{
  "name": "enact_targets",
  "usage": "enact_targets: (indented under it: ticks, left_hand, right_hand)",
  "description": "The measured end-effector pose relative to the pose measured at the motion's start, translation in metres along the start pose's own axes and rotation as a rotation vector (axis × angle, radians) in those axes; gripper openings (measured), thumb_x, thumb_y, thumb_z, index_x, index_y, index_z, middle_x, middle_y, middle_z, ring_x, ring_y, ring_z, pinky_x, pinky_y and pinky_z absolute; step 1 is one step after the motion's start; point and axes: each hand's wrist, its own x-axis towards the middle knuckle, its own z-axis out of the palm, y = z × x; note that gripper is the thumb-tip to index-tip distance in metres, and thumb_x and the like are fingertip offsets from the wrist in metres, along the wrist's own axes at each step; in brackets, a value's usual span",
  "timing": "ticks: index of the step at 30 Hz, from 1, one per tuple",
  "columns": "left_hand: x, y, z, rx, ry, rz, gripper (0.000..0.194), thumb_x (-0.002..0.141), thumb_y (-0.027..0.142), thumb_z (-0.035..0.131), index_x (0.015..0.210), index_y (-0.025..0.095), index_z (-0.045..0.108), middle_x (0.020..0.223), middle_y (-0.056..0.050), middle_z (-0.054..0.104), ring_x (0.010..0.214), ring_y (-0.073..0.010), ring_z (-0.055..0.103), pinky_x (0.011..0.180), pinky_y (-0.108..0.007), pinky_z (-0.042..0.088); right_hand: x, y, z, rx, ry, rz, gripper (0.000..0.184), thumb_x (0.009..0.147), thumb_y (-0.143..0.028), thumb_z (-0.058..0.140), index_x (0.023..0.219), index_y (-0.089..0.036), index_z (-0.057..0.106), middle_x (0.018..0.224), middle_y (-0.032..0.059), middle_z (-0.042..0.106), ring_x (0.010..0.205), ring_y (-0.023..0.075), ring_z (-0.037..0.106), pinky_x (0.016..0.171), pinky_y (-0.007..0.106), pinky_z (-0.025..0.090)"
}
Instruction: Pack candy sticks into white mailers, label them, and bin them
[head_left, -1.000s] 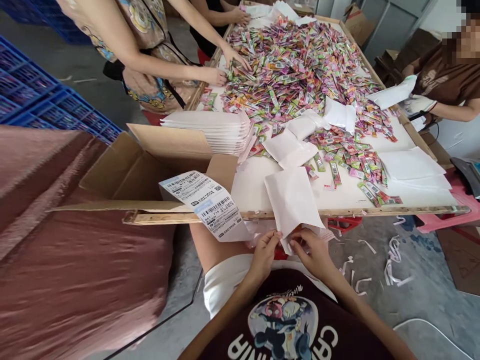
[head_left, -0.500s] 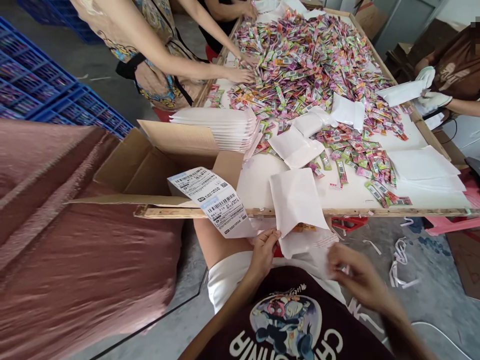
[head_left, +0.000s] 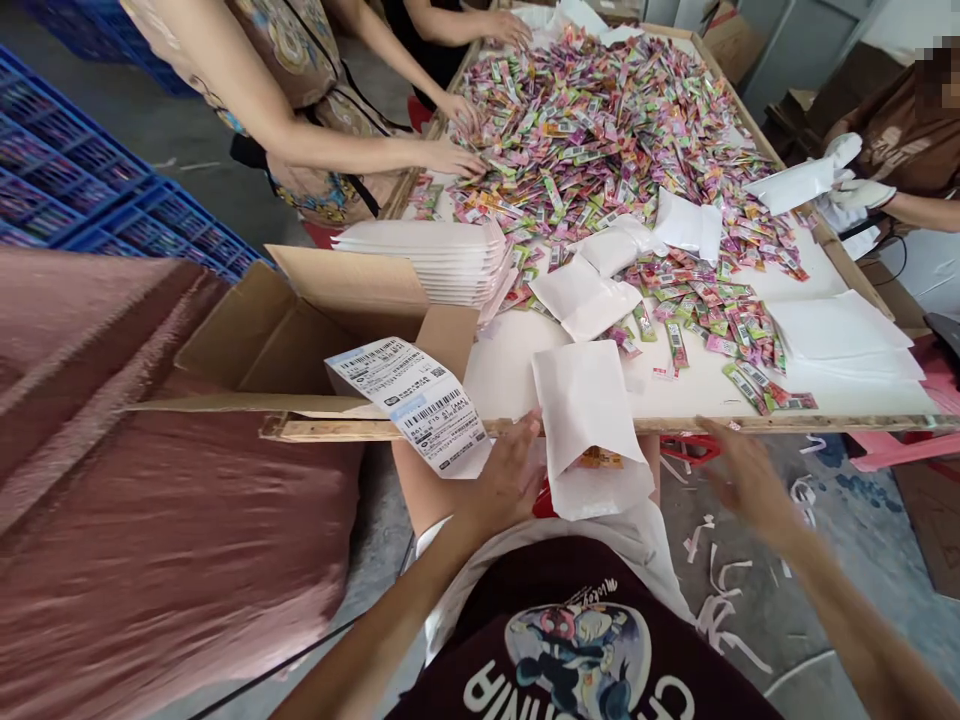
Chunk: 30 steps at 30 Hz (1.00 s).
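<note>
A white paper pouch (head_left: 585,400) hangs over the near edge of the table (head_left: 825,424), with something orange showing through its lower part. My left hand (head_left: 508,472) is just left of the pouch, fingers stretched up to the table edge and thumb touching the pouch's side. My right hand (head_left: 744,472) is blurred, lifted to the right of the pouch with its fingers apart and nothing in it. A strip of barcode labels (head_left: 420,400) droops over the edge beside my left hand.
A big heap of colourful sachets (head_left: 600,130) covers the table, with loose white pouches (head_left: 585,292) and a pouch stack (head_left: 435,255). An open cardboard box (head_left: 300,330) stands at the left. Other people's hands (head_left: 450,157) sort sachets; a gloved person (head_left: 862,192) holds a pouch at the right.
My right hand let go of the pouch, swung out to the right, then rose toward the table edge. My left hand released its pinch and moved up beside the pouch.
</note>
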Motion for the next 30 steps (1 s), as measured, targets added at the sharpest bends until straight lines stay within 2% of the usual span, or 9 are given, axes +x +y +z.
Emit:
enact_targets:
  ticks: [3,5,7,10,14,17,20,26,30]
  left_hand:
    - [0.018,-0.006,-0.001,0.089,-0.203,0.212,0.054,0.086,0.023,0.066,0.138,0.024,0.052,0.149,-0.016,0.051,0.143,-0.0317,0.039,0.118,-0.058,0.025]
    - [0.024,-0.005,-0.001,0.140,-0.301,0.310,0.051,0.088,0.022,0.063,0.139,0.025,0.054,0.145,-0.015,0.056,0.142,-0.0292,0.042,0.118,-0.054,0.028]
    - [0.024,-0.003,-0.002,0.177,-0.365,0.363,0.046,0.093,0.017,0.054,0.138,0.027,0.056,0.141,-0.012,0.060,0.138,-0.0254,0.047,0.117,-0.049,0.032]
    - [0.013,-0.001,-0.005,0.192,-0.412,0.375,0.042,0.097,0.016,0.045,0.136,0.027,0.059,0.137,-0.010,0.064,0.134,-0.0226,0.052,0.115,-0.046,0.037]
    - [0.001,0.003,-0.001,-0.016,-0.290,0.203,0.032,0.093,0.029,0.056,0.121,0.026,0.071,0.121,-0.010,0.073,0.121,-0.0255,0.064,0.109,-0.045,0.044]
    - [0.000,0.010,0.008,-0.106,-0.123,0.047,0.021,0.085,0.033,0.065,0.099,0.027,0.080,0.100,-0.010,0.080,0.101,-0.0279,0.073,0.095,-0.044,0.053]
    - [0.003,0.020,0.019,-0.110,0.057,-0.102,0.014,0.081,0.034,0.069,0.081,0.026,0.081,0.082,-0.009,0.080,0.082,-0.0275,0.072,0.081,-0.042,0.054]
    - [0.004,0.035,0.032,-0.204,0.335,-0.476,0.020,0.083,0.037,0.068,0.078,0.021,0.079,0.059,0.000,0.066,0.056,-0.0181,0.056,0.056,-0.029,0.045]
    - [0.003,0.040,0.038,-0.326,0.425,-0.634,0.024,0.076,0.039,0.074,0.063,0.018,0.071,0.055,0.002,0.058,0.053,-0.0145,0.048,0.052,-0.027,0.041]
  right_hand:
    - [0.057,-0.045,0.023,0.054,0.014,-0.407,0.060,0.091,-0.020,0.049,0.150,-0.014,0.039,0.149,0.0164,0.047,0.142,0.0260,0.039,0.117,0.049,0.026]
    - [0.073,-0.059,0.029,0.121,-0.060,-0.613,0.058,0.093,-0.016,0.046,0.150,-0.020,0.040,0.148,0.0116,0.049,0.142,0.0215,0.040,0.120,0.047,0.021]
    - [0.075,-0.057,0.030,0.200,-0.129,-0.718,0.051,0.096,-0.018,0.044,0.146,-0.028,0.046,0.142,0.0064,0.056,0.137,0.0182,0.048,0.119,0.044,0.023]
    - [0.063,-0.041,0.032,0.318,-0.106,-0.716,0.038,0.100,-0.029,0.047,0.136,-0.032,0.058,0.130,0.0043,0.066,0.125,0.0183,0.059,0.113,0.041,0.033]
    - [0.046,-0.031,0.042,0.398,0.028,-0.600,0.027,0.098,-0.030,0.051,0.119,-0.029,0.069,0.116,0.0049,0.073,0.110,0.0200,0.068,0.104,0.040,0.037]
    - [0.041,-0.042,0.052,0.419,0.135,-0.368,0.023,0.097,-0.028,0.051,0.096,-0.025,0.074,0.093,0.0041,0.076,0.090,0.0193,0.069,0.091,0.038,0.037]
    - [0.040,-0.057,0.061,0.435,0.200,-0.128,0.031,0.097,-0.032,0.049,0.078,-0.021,0.071,0.074,0.0028,0.070,0.073,0.0175,0.061,0.083,0.036,0.035]
    - [0.037,-0.075,0.073,0.683,0.149,0.330,0.046,0.089,-0.058,0.055,0.073,-0.018,0.073,0.065,0.0037,0.064,0.070,0.0200,0.052,0.069,0.031,0.039]
    - [0.033,-0.080,0.074,0.937,0.043,0.479,0.051,0.085,-0.061,0.059,0.067,-0.014,0.071,0.061,0.0012,0.061,0.060,0.0151,0.049,0.058,0.027,0.037]
